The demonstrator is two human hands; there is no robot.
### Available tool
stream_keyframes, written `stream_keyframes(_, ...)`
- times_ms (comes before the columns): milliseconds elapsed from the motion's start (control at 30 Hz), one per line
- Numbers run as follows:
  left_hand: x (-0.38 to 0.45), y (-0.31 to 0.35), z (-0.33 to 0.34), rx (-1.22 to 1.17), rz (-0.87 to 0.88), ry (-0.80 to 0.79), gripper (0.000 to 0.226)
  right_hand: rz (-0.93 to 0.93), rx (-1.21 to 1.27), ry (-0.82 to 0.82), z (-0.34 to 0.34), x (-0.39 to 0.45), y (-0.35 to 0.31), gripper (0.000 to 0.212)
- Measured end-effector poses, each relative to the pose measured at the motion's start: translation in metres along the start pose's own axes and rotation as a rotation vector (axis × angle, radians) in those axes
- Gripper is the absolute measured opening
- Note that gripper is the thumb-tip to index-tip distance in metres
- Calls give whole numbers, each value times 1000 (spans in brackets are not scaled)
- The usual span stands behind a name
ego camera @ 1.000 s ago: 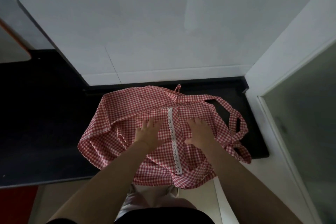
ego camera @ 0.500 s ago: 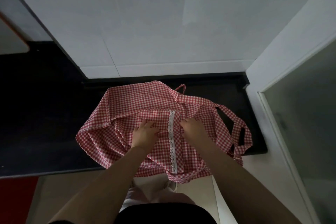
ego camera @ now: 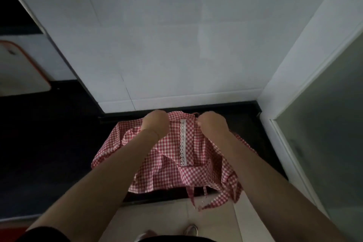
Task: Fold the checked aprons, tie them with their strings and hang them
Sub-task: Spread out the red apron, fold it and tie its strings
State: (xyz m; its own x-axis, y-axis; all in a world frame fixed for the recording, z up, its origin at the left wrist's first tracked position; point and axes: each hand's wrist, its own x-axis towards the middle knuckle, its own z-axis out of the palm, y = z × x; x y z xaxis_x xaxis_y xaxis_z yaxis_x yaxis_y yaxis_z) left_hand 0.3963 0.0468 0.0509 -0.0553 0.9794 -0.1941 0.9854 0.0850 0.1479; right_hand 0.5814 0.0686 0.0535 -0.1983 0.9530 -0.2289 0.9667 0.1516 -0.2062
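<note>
1. Red-checked apron [ego camera: 170, 161] — crumpled on the dark counter [ego camera: 49, 153], below the white tiled wall [ego camera: 167, 45]; white lace strip [ego camera: 183, 141] running down its middle; strings [ego camera: 214, 200] hanging over the counter's front edge.
2. Left hand [ego camera: 156, 124] — fingers curled, gripping the apron's far edge, left of the lace.
3. Right hand [ego camera: 213, 124] — fingers curled, gripping the same edge, right of the lace.

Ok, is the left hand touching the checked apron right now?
Touching. The head view shows the left hand curled onto the checked apron's far edge, with the fabric bunched against it and no gap between them.
</note>
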Motion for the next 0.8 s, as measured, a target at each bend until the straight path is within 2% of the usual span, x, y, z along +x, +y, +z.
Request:
stream_keyframes(100,9,-6,-39,-259,-28,65,23,1,273,152,-42,9,-2,21)
stream_keyframes(200,8,-13,-84,-440,46,157,19,-14,516,190,-90,10,-8,10)
stream_keyframes(333,8,-22,-136,-342,134,138,22,-26,670,27,-140,8,-16,11)
stream_keyframes(467,-1,-18,-180,-114,225,-71,27,-71,468,-214,-176,-1,-36,10)
stream_keyframes(567,-3,-13,-199,-72,129,-196,30,-26,392,-347,-191,2,-49,22)
stream_keyframes(600,1,-12,-198,-54,116,-166,32,-24,321,-304,-191,6,-52,26)
stream_keyframes(667,12,-15,-184,6,110,-1,33,-16,179,-65,-176,17,-58,29)
stream_keyframes(733,19,-24,-156,-55,116,187,42,14,203,152,-150,28,-61,36)
stream_keyframes(800,15,-32,-114,-97,112,274,59,1,269,199,-110,26,-58,43)
